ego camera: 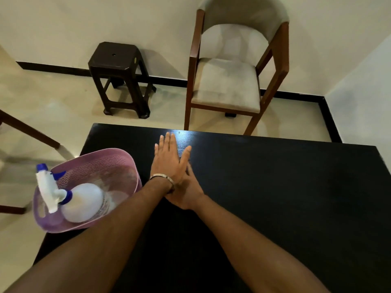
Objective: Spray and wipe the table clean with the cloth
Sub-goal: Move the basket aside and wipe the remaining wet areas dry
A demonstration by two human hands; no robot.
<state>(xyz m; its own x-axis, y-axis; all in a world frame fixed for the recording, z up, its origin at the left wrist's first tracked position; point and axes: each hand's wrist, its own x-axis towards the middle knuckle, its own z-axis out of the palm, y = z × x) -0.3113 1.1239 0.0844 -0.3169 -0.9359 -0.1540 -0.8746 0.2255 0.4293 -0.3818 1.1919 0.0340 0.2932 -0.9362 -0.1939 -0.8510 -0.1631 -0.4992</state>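
A black table fills the lower middle of the head view. My left hand is stretched out flat above it, fingers apart, holding nothing, a metal bracelet on its wrist. My right hand lies crossed beneath the left wrist, mostly covered by it, and nothing shows in it. At the table's left edge stands a pink basket. A white spray bottle with a blue nozzle lies inside it. Something pale lies under the bottle in the basket; I cannot tell whether it is the cloth.
Beyond the table's far edge stand a dark plastic stool and a wooden chair with a grey seat, both against the wall. Part of another chair's legs shows at the left. The floor is pale tile.
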